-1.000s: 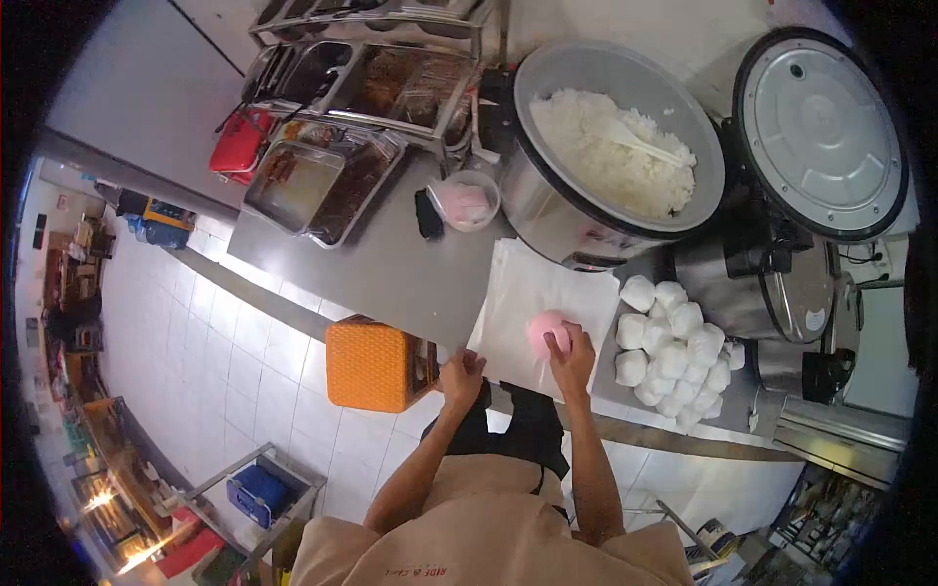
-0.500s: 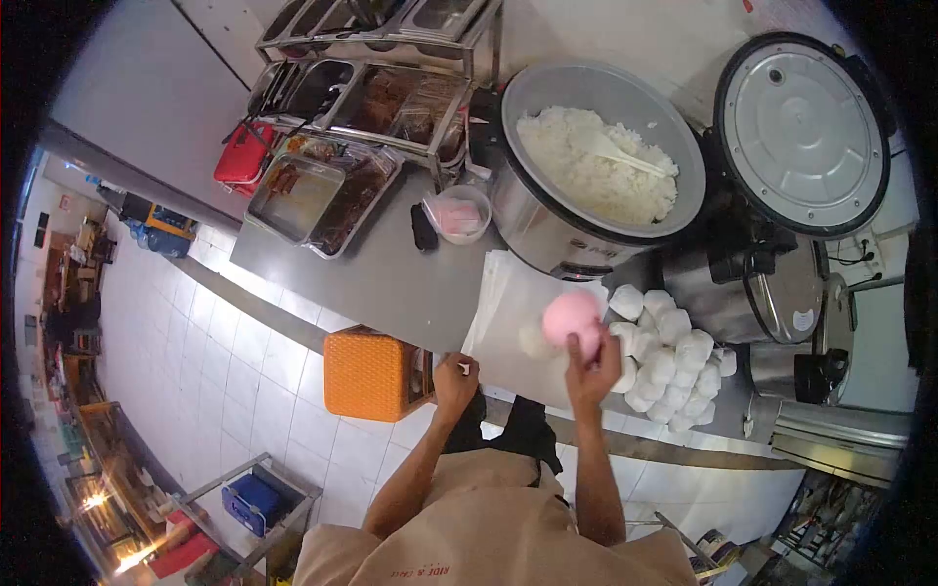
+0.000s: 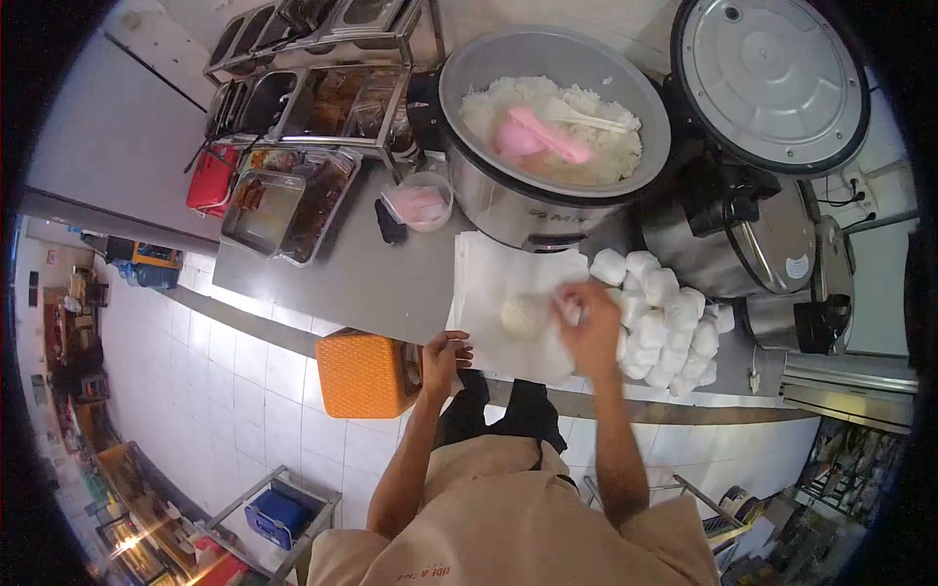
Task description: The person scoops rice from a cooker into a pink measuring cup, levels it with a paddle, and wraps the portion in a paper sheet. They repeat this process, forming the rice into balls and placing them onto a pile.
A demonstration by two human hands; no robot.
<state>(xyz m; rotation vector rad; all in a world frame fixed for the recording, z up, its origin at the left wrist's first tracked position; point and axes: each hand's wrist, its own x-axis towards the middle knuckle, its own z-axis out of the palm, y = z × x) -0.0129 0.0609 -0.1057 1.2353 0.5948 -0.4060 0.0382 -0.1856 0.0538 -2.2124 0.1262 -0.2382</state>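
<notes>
White wrapping paper (image 3: pixel 479 293) lies stacked at the counter's front edge, with a rounded mound of rice (image 3: pixel 525 315) on the top sheet. My right hand (image 3: pixel 594 327) is over the paper's right side, just right of the mound. Motion smears its fingers, and a pale patch at the fingertips cannot be made out. My left hand (image 3: pixel 447 361) is at the paper's front left corner, fingers apart and holding nothing. A pink scoop (image 3: pixel 532 137) rests on the rice in the open rice cooker (image 3: pixel 508 210), beside a white paddle (image 3: pixel 598 119).
White wrapped bundles (image 3: pixel 660 327) are piled right of the paper. Behind them stand a lidded cooker (image 3: pixel 772 244) and a raised round lid (image 3: pixel 772 83). On the left are a plastic tub (image 3: pixel 422 205), food trays (image 3: pixel 283 210) and a metal rack (image 3: pixel 342 103). An orange stool (image 3: pixel 362 376) stands below the counter.
The pink scoop has gone from my right hand into the rice cooker. My right hand is now lower, over the paper. My left hand's fingers have opened. The whole view has shifted slightly.
</notes>
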